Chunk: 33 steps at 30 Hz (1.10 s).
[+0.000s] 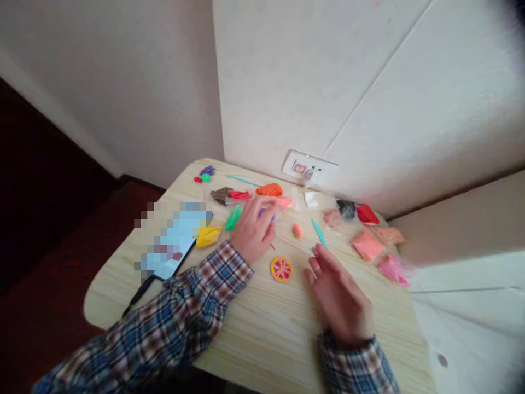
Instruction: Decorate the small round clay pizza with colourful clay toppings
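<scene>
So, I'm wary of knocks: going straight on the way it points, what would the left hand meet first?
Probably the coral-pink, clear-wrapped packet just ahead of the left hand, though depth is unclear and it might pass above.

long plaid sleeves, blue, white and reddish-brown checks, buttonless-looking cloth, loose folds

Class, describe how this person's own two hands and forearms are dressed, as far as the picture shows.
Long plaid sleeves cover both forearms: the left sleeve and right sleeve share a check of blue, white, dark and reddish-brown, reaching the wrists. The left hand and right hand are bare, with no gloves; no watch shows at either wrist.
</scene>
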Motion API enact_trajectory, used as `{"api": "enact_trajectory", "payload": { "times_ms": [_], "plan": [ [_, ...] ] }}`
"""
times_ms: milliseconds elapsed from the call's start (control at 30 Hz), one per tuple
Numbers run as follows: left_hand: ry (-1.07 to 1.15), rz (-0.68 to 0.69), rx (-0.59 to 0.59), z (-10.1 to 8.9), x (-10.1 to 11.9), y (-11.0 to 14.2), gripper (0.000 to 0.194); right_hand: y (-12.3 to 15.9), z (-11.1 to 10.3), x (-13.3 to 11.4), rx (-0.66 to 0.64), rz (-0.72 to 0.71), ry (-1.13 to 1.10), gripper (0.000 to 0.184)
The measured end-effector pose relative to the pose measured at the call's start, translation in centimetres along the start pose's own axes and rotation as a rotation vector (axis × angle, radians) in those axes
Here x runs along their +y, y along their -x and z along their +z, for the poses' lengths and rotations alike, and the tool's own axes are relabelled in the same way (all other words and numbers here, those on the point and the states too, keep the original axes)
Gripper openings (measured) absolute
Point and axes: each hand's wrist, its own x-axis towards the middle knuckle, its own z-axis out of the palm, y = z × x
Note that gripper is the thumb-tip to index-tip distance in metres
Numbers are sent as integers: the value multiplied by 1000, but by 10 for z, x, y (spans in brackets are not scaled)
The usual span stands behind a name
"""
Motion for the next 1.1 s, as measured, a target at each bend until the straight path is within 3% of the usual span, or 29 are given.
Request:
{"api": "enact_trajectory", "payload": {
  "times_ms": [400, 633, 767, 900, 1100],
  "plan": [
    [9, -22, -11, 1, -4, 0, 36, 0, -5, -5, -14, -114, 228, 32],
    [1, -23, -5, 0, -5, -1, 36, -4, -12, -5, 22, -85, 129, 34],
    [4, -30, -15, 1, -5, -1, 38, -5, -12, -5, -12, -94, 191, 35],
    [0, -16, -9, 1, -5, -1, 36, -2, -10, -5, -76, -208, 450, 35],
    [7, -36, -14, 0, -4, -1, 31, 3, 1, 2, -366, -353, 1242, 36]
  ]
}}
